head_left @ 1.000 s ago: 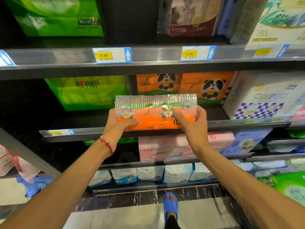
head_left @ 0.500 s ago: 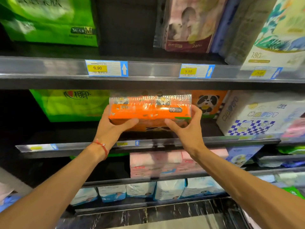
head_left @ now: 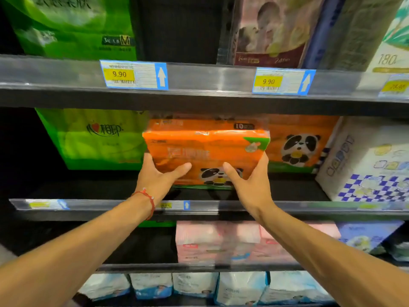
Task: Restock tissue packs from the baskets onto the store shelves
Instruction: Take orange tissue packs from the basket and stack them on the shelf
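I hold an orange tissue pack [head_left: 205,149] with a panda print inside the middle shelf [head_left: 88,204], between both hands. My left hand [head_left: 159,176] grips its lower left corner and my right hand [head_left: 250,180] grips its lower right corner, thumbs on the front face. The pack is tilted, its top leaning back, over another orange panda pack [head_left: 221,176] lying on the shelf. A third orange panda pack [head_left: 298,147] stands just to the right.
A green pack [head_left: 95,138] stands left of the orange ones, a white checked pack [head_left: 371,160] to the right. The upper shelf rail [head_left: 210,78] with 9.90 price tags hangs close above. Pink packs [head_left: 221,242] and white-blue packs fill lower shelves. The shelf's far left is dark.
Both hands have pushed the orange pack up and further into the middle shelf, and it has tipped so its broad face shows. The view has moved closer to the shelves.
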